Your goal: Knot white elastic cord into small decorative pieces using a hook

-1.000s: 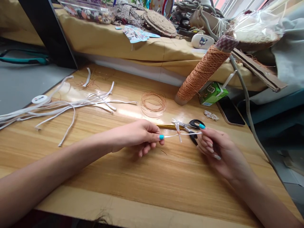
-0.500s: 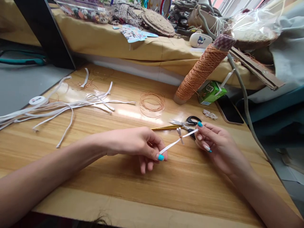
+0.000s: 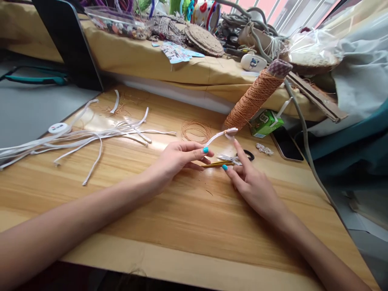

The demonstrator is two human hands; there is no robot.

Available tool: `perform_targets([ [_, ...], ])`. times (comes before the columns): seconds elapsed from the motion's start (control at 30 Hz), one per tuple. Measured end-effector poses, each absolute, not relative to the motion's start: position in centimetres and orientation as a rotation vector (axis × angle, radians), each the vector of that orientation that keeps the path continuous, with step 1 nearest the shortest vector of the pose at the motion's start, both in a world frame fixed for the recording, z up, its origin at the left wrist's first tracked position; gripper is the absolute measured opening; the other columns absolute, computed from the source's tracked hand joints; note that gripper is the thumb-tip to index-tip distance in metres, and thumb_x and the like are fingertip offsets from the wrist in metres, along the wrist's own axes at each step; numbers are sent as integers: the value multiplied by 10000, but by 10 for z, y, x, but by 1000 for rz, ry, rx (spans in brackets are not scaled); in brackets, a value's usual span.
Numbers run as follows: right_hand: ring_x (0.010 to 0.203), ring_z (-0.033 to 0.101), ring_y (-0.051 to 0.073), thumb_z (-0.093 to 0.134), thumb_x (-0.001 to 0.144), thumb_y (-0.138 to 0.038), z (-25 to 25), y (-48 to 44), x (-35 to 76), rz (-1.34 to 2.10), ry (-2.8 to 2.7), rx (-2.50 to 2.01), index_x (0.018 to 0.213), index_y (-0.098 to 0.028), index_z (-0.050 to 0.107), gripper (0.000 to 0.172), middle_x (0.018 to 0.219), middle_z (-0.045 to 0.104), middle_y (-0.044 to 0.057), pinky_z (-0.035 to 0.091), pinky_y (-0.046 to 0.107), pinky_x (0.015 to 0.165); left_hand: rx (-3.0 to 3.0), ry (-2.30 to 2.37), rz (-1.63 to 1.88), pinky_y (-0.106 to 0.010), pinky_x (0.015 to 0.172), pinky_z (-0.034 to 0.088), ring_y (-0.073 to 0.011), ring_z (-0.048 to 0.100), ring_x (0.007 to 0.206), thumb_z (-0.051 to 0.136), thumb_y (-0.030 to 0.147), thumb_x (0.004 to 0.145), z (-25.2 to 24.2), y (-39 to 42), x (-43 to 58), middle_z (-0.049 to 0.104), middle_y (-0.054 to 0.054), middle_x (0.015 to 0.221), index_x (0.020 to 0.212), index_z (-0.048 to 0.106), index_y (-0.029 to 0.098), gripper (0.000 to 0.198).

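My left hand [image 3: 188, 155] pinches one end of a short white cord [image 3: 216, 137], which rises to the right and carries a knot or wrap of copper-coloured thread near its far end. Just below that far end is my right hand [image 3: 247, 171], thumb and index finger spread apart and nothing held; the index fingertip is close to the cord, and I cannot tell if it touches. Under and between the hands lie scissors [image 3: 232, 158] with black handles and golden tweezers [image 3: 220, 163], partly hidden by my fingers.
Loose white cords [image 3: 100, 131] spread over the left of the wooden table [image 3: 169, 234]. A copper thread coil [image 3: 196, 131] lies behind my left hand. A thread-wound tube [image 3: 254, 97], green drink carton [image 3: 265, 122], phone [image 3: 286, 142] and small clear beads [image 3: 264, 148] are at right.
Both hands have moved away from me, lifting the white cord. My right hand has let go of its end and opened. The view has shifted slightly.
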State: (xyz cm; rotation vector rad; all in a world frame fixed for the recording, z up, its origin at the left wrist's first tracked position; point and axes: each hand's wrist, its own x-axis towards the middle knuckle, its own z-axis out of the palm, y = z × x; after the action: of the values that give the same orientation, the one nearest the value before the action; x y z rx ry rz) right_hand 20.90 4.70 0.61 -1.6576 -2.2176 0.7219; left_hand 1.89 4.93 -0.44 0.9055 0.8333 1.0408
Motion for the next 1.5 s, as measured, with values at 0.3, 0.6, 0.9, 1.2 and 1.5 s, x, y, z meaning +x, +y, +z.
perform_targets([
  [0.3, 769, 597, 181, 361, 859, -299, 6, 60, 210, 498, -2471, -1549, 954, -189, 570, 255, 870, 659, 56, 405, 269, 659, 905, 906, 1103, -207, 674, 417, -78, 546, 686, 620, 144, 680, -6, 49, 21, 596, 6, 717, 797, 618, 137, 117],
  [0.6, 505, 488, 130, 435, 808, -267, 16, 57, 209, 476, -2533, -1661, 966, -196, 495, 183, 568, 511, -28, 351, 228, 486, 967, 936, 1085, -196, 634, 391, -67, 512, 641, 605, 210, 703, -8, 50, 21, 573, 12, 665, 673, 588, 116, 100],
  [0.9, 705, 580, 203, 405, 790, -220, 12, 55, 237, 153, -2468, -1792, 1271, -90, 337, 502, 844, 583, 99, 462, 316, 610, 1052, 979, 1015, -187, 586, 373, -53, 471, 558, 582, 128, 690, -2, 48, 23, 545, 26, 572, 675, 573, 100, 33],
  [1.2, 761, 517, 186, 387, 831, -136, 19, 43, 228, -329, -2331, -1255, 1103, -139, 481, 288, 856, 485, 98, 448, 303, 692, 1213, 988, 999, -197, 592, 394, -74, 511, 601, 557, 151, 718, -10, 45, 24, 567, 14, 631, 725, 580, 116, 43],
  [1.5, 601, 534, 136, 464, 833, -175, 1, 36, 223, -264, -2686, -916, 1005, -157, 544, 190, 734, 566, 42, 395, 239, 520, 1349, 1088, 1044, -186, 613, 385, -76, 520, 631, 534, 148, 749, -8, 39, 26, 588, 15, 644, 714, 578, 117, 64],
])
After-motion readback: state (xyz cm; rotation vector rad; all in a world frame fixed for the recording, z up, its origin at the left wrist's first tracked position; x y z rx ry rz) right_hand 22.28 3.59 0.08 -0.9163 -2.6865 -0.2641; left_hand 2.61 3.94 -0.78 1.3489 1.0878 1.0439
